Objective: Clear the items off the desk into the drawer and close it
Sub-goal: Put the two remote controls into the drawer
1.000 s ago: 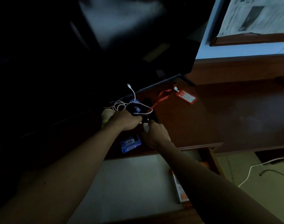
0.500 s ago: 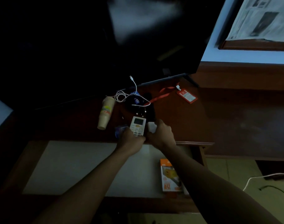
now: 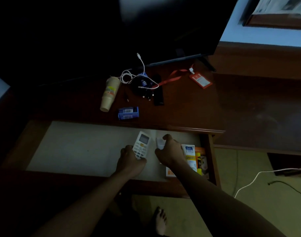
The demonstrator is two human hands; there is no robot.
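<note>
The drawer (image 3: 74,151) stands pulled out below the dark wooden desk (image 3: 189,108). My left hand (image 3: 131,161) grips a white remote control (image 3: 141,144) low inside the drawer. Beside it my right hand (image 3: 170,154) holds a small white object (image 3: 159,142) over the drawer's right part. On the desk lie a stack of paper cups (image 3: 109,93) on its side, a blue box (image 3: 128,113), a white cable (image 3: 137,76) over a tangle of black cables (image 3: 143,90), a black remote (image 3: 158,94) and a red lanyard with badge (image 3: 200,81).
A white tube (image 3: 189,156) and orange packets (image 3: 200,159) lie at the drawer's right end. A dark TV screen (image 3: 146,26) stands at the back of the desk. A white cord (image 3: 249,183) and a black cord trail on the floor at right. A bare foot (image 3: 161,221) shows below.
Both hands have come down from the desk edge into the open drawer, the left carrying the white remote, the right the small white object. The view has tilted down.
</note>
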